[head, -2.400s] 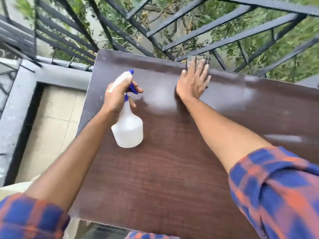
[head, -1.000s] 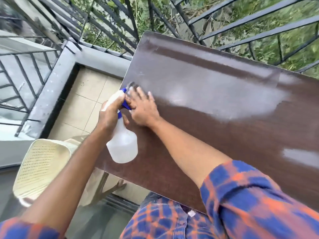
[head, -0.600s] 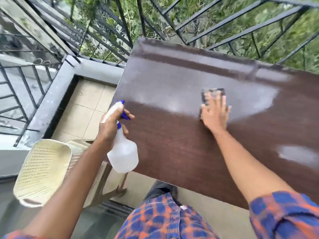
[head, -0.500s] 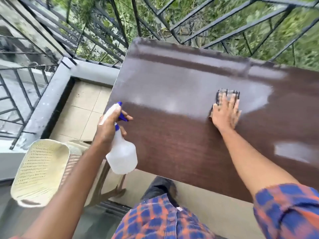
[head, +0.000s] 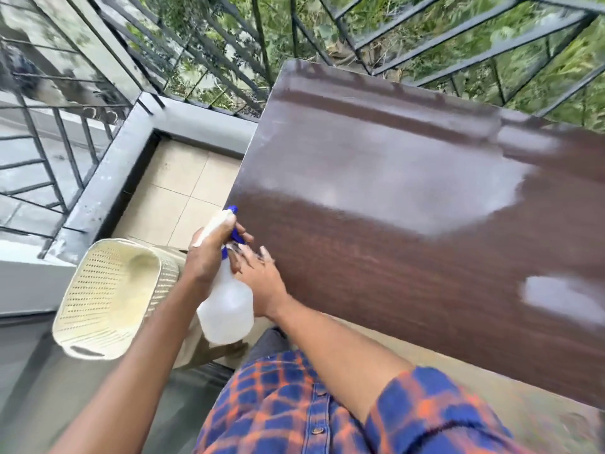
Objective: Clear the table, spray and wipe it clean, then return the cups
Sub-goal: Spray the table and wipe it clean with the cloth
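Observation:
The dark brown wooden table (head: 409,244) fills the right of the head view, with a pale wet sheen across its far half. My left hand (head: 209,253) grips a white spray bottle (head: 227,306) with a blue trigger, held upright just off the table's near left corner. My right hand (head: 258,276) lies flat at that corner, right next to the bottle. A bit of the wiping cloth shows under its fingertips, the rest is hidden by the hand. No cups are in view.
A cream perforated plastic basket (head: 108,299) sits on a stool left of the table, below my left arm. Black metal railings (head: 425,37) and a grey ledge (head: 108,188) bound the balcony beyond the table; beige floor tiles (head: 183,194) lie between.
My right hand has swept from the middle of the table back to its near left corner beside the bottle. The left hand with the bottle has stayed near that corner.

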Demonstrator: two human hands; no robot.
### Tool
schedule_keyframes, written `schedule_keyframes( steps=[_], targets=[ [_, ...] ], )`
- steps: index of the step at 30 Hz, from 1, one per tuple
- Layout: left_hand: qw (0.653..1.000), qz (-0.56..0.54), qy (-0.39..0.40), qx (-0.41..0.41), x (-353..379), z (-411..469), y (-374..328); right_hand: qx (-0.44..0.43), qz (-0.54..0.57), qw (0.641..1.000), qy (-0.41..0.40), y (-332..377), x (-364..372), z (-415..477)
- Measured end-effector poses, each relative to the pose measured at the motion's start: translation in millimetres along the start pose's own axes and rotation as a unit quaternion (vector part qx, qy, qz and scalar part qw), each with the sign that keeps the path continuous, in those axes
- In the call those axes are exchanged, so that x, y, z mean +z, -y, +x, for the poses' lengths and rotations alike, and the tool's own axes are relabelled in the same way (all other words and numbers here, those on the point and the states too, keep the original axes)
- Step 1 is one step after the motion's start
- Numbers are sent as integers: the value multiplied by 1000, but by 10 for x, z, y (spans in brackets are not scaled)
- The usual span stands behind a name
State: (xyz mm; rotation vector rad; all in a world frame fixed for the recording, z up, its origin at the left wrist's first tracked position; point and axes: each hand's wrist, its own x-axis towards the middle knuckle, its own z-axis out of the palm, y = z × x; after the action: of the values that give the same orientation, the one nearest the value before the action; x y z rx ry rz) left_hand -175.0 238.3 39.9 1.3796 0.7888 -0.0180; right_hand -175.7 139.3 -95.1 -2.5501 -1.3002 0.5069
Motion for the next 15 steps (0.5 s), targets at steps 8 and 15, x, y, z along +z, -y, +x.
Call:
schedule_keyframes(
  steps=[8,15],
  targets=[
    [1000,-20,-9,-5,-599,39,14,-48,-28,997,53,20,-84,579],
    [999,41,4,-10,-970,307,-70,124,-38,991,-17,-779,-648,1296]
  ],
)
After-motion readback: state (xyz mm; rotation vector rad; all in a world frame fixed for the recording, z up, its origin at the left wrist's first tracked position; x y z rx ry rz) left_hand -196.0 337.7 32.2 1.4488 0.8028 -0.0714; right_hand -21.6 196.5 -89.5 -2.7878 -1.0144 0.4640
